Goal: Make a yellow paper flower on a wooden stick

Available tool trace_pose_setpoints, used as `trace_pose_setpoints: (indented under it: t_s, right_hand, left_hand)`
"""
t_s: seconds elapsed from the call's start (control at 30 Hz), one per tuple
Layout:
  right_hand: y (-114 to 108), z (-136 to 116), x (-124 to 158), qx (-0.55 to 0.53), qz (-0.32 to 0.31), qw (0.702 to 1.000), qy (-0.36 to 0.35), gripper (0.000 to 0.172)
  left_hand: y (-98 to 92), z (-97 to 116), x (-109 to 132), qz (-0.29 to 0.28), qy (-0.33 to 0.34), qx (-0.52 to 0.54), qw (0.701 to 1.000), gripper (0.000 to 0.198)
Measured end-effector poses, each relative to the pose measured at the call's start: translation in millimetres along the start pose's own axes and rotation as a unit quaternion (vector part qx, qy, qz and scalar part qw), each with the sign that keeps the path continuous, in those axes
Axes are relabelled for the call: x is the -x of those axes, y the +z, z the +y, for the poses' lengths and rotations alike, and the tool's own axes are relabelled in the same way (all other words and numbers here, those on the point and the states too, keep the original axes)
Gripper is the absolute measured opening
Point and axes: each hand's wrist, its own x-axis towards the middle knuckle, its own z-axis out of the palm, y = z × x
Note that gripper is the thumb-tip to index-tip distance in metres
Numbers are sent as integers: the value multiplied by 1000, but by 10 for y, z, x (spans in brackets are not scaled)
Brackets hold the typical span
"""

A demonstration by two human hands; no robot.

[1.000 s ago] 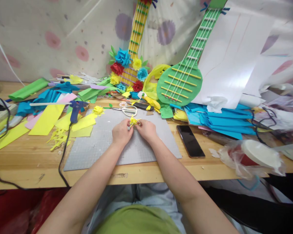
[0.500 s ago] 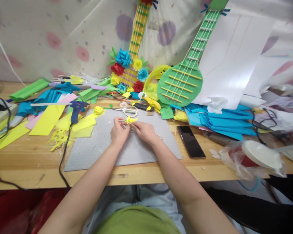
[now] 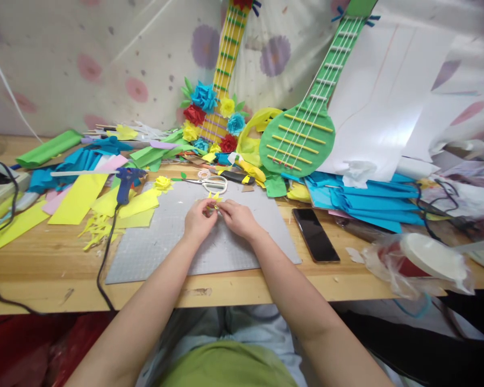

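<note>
Between my fingertips, over the grey cutting mat (image 3: 153, 252), is a small yellow paper flower (image 3: 215, 197), mostly hidden by the fingers. My left hand (image 3: 200, 219) pinches it from the left, with thumb and forefinger curled. From the other side my right hand (image 3: 237, 217) closes its fingers on the flower's lower part. Just beyond the hands lie white-handled scissors (image 3: 214, 185), blades pointing left. A finished yellow paper rose (image 3: 163, 184) rests at the mat's upper left.
A blue glue gun (image 3: 126, 185) stands left of the mat among yellow paper strips (image 3: 78, 200). Right of the mat lies a phone (image 3: 316, 235). Behind lean a green paper lute (image 3: 298, 140) and a yellow, flower-covered one (image 3: 227, 59). A bagged tub (image 3: 423, 258) stands at right.
Both hands have come slightly nearer to each other and tilted over the flower. Less of the yellow paper shows above the fingers than before.
</note>
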Motion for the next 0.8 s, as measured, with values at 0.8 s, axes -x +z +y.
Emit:
trace_pose_setpoints:
  t_s: [0.8]
  right_hand:
    - [19, 22, -15, -70, 31, 997, 13, 25]
  left_hand:
    - [-40, -8, -32, -8, -1, 34, 999, 35]
